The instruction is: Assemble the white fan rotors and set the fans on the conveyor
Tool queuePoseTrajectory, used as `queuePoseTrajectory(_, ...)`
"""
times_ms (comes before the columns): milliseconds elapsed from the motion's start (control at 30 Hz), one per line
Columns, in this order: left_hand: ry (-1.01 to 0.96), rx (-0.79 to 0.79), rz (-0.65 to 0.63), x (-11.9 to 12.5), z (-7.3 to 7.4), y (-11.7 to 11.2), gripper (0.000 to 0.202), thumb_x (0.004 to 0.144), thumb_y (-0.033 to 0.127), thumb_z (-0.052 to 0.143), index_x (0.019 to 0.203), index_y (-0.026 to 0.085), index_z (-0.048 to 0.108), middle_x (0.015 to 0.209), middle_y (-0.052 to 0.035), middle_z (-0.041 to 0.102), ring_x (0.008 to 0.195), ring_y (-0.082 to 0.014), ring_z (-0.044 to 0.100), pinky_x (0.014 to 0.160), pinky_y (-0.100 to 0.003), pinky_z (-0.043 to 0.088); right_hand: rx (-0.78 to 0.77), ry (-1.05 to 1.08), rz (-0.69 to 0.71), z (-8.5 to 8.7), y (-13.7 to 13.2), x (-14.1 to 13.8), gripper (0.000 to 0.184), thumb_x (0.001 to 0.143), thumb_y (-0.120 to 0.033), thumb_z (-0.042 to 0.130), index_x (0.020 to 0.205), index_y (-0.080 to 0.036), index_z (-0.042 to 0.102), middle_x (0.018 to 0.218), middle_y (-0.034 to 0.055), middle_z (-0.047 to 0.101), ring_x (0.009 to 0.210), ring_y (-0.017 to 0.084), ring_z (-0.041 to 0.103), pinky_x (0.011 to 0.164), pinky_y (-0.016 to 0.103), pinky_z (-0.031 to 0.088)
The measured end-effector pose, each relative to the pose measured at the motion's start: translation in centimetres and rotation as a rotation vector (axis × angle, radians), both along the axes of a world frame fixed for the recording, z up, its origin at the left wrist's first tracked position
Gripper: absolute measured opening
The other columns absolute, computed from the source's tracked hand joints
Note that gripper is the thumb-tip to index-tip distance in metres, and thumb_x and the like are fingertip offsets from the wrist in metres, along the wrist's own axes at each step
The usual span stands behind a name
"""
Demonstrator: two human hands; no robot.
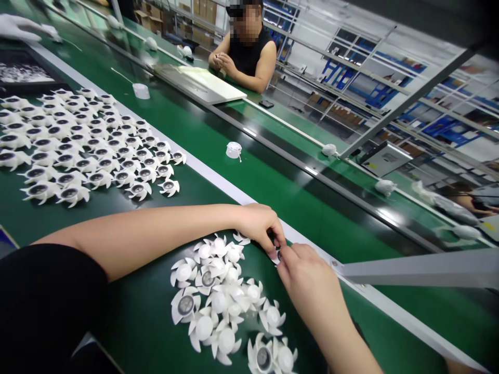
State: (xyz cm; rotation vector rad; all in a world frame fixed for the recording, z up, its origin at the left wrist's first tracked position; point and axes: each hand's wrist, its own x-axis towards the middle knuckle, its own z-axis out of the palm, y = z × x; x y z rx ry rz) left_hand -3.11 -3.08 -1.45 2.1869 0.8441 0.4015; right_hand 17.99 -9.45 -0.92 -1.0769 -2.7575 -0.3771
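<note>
My left hand (260,222) and my right hand (307,275) meet at the near edge of the green conveyor belt (273,176). Both pinch one small white fan impeller (276,254) between their fingertips; most of it is hidden by the fingers. Just below and left of the hands lies a loose pile of white fan impellers (226,296) on the green work surface, some face up, some showing a dark hub.
Several impellers stand in neat rows (86,145) at the far left. Small white round parts (233,150) ride the belt. Across it a person in a black sleeveless top (247,54) sits beside a white tray (202,83). A gloved hand (19,28) shows top left.
</note>
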Motion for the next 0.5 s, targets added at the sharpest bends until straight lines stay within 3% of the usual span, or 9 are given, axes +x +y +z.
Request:
queuePoseTrajectory(133, -0.009, -0.015, 0.004, 0.0, -0.1, 0.1, 0.035, 0.068, 0.045, 0.083, 0.101, 0.033, 0.078, 0.094, 0.0093, 0.076, 0.086, -0.0114, 0.065, 0.068, -0.020, 0.039, 0.120, -0.064, 0.020, 0.1, -1.0, -0.4, 0.011, 0.083, -0.009, 0.062, 0.076, -0.017, 0.063, 0.067, 0.0047, 0.056, 0.066, 0.023, 0.055, 0.061, 0.035, 0.036)
queuePoseTrajectory(267, -0.037, -0.026, 0.006, 0.0, -0.2, 0.1, 0.035, 0.068, 0.042, 0.085, 0.101, 0.033, 0.079, 0.094, 0.0081, 0.077, 0.087, -0.0120, 0.066, 0.066, -0.021, 0.040, 0.144, -0.155, 0.015, 0.5, -2.5, -0.9, 0.017, 0.082, -0.002, 0.055, 0.076, -0.015, 0.066, 0.067, 0.0079, 0.058, 0.067, 0.024, 0.055, 0.062, 0.035, 0.039)
queuePoseTrajectory(400, -0.033, -0.017, 0.004, 0.1, -0.3, 0.2, 0.035, 0.068, 0.043, 0.085, 0.100, 0.032, 0.079, 0.092, 0.0073, 0.077, 0.085, -0.0126, 0.065, 0.063, -0.022, 0.039, 0.088, -0.254, 0.018, 0.4, -3.4, -1.0, 0.031, 0.077, 0.004, 0.050, 0.094, -0.010, 0.072, 0.074, 0.0118, 0.064, 0.072, 0.025, 0.058, 0.062, 0.035, 0.043)
queuePoseTrajectory(500, -0.026, -0.018, 0.000, 0.0, -0.1, 0.1, 0.033, 0.069, 0.042, 0.085, 0.100, 0.032, 0.079, 0.094, 0.0067, 0.077, 0.086, -0.0133, 0.065, 0.065, -0.022, 0.039, 0.033, -0.204, 0.008, 0.7, -3.2, -0.2, 0.034, 0.084, -0.002, 0.051, 0.109, -0.010, 0.071, 0.075, 0.0108, 0.065, 0.072, 0.024, 0.060, 0.062, 0.035, 0.044)
